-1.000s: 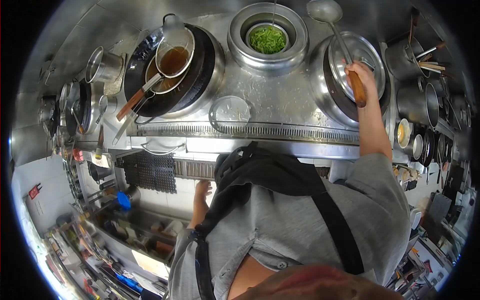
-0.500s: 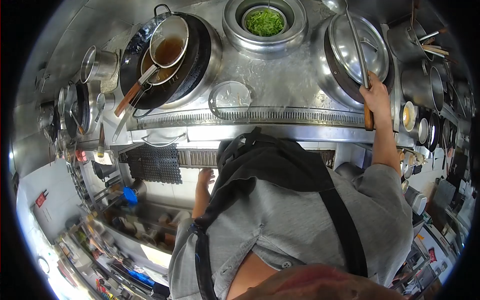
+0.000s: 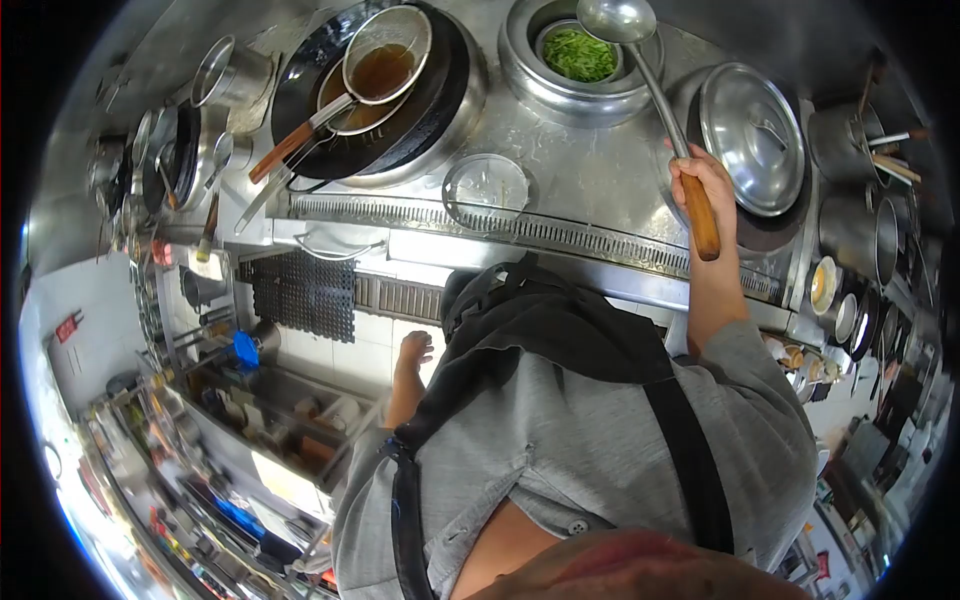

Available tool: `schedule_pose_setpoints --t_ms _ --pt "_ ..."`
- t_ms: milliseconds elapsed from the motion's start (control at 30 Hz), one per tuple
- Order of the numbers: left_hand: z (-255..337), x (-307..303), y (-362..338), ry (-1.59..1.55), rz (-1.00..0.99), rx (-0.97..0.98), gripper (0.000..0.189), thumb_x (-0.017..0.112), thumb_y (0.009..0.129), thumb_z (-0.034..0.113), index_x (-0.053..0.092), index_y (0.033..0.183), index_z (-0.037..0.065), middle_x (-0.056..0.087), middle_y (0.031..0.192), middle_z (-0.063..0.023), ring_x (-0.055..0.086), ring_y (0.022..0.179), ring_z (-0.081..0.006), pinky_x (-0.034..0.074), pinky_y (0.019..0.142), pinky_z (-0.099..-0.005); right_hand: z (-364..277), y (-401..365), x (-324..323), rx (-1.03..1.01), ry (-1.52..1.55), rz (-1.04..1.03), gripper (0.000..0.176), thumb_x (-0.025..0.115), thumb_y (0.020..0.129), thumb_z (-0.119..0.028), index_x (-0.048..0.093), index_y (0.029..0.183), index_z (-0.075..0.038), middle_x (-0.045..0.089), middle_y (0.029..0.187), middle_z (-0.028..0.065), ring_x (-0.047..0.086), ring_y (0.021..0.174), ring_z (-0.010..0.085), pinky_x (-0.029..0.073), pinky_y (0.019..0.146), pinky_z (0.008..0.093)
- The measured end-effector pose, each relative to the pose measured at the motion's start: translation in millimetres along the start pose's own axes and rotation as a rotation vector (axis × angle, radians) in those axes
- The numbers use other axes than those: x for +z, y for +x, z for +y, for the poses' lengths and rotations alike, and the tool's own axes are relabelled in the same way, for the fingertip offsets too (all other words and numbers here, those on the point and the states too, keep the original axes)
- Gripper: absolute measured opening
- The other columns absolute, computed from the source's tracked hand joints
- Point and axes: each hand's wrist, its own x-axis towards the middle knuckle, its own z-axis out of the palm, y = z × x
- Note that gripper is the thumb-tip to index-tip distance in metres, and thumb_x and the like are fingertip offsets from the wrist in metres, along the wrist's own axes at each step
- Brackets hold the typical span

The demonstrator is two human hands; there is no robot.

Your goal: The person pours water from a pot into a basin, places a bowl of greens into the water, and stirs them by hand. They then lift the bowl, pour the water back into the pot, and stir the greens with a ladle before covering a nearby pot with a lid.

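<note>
Landmark: the steel pot (image 3: 575,107), whose far rim is cut off by the top edge of the view. The right hand (image 3: 703,186) is closed around the wooden handle of the ladle (image 3: 660,98), to the right of the steel pot and nearer the body. The ladle's bowl overlaps the steel pot's right side in the view and hides part of its rim and of the greens (image 3: 576,54) inside; contact cannot be confirmed. The left hand (image 3: 415,350) hangs beside the apron (image 3: 570,345), left of the steel pot, fingers partly curled; the palm is indistinct and no held item is visible. Left of the steel pot, the strainer (image 3: 388,55) hides most of the vessel beneath it.

Compared with 0.5 s earlier: the ladle's shaft no longer crosses the lid (image 3: 752,140), right of the steel pot; the left hand remains beside the apron.
</note>
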Motion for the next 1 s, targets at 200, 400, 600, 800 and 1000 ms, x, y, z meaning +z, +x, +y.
schedule_pose_setpoints --t_ms 200,400,600,800,1000 --pt "-33.8 5.7 4.5 0.005 -0.070 -0.021 0.021 0.057 0.082 0.016 0.057 0.102 0.012 0.058 0.084 -0.0026 0.059 0.073 -0.0172 0.049 0.058 -0.0347 13.6 10.0 11.0 0.003 0.064 -0.086 0.043 0.050 0.080 -0.017 0.050 0.114 0.008 0.053 0.071 0.0052 0.044 0.042 0.0086 0.031 0.036 0.0196" --pt "-27.1 14.2 2.4 -0.129 -0.032 -0.118 0.024 0.057 0.080 0.016 0.057 0.103 0.012 0.057 0.083 -0.0027 0.058 0.072 -0.0173 0.048 0.060 -0.0353 -4.7 -7.0 9.5 0.006 -0.092 -0.115 0.044 0.051 0.079 -0.014 0.049 0.117 0.007 0.052 0.072 0.0049 0.044 0.043 0.0077 0.030 0.038 0.0192" --pt "2.1 10.4 -1.0 -0.042 -0.028 -0.058 0.023 0.054 0.080 0.014 0.059 0.103 0.011 0.058 0.083 -0.0025 0.058 0.071 -0.0150 0.048 0.058 -0.0328 -3.1 -68.4 -8.4 -0.018 -0.363 -0.048 0.051 0.054 0.078 -0.008 0.044 0.126 0.006 0.055 0.080 0.0051 0.048 0.048 0.0076 0.037 0.043 0.0194" --pt "9.0 -1.0 16.7 0.073 -0.067 0.047 0.022 0.055 0.080 0.015 0.059 0.101 0.009 0.058 0.082 -0.0035 0.058 0.071 -0.0160 0.048 0.057 -0.0337 62.4 -153.4 -53.3 -0.035 -0.689 0.118 0.054 0.056 0.077 -0.001 0.042 0.129 0.004 0.060 0.087 0.0061 0.055 0.062 0.0111 0.044 0.056 0.0229" --pt "-25.3 -7.9 92.3 -0.072 -0.118 -0.013 0.031 0.055 0.082 0.018 0.057 0.111 0.008 0.059 0.091 -0.0065 0.059 0.078 -0.0195 0.051 0.062 -0.0376 84.4 -164.1 -57.5 -0.156 -1.084 0.294 0.055 0.055 0.073 0.000 0.044 0.127 -0.003 0.060 0.085 0.0159 0.058 0.067 0.0228 0.047 0.064 0.0319"
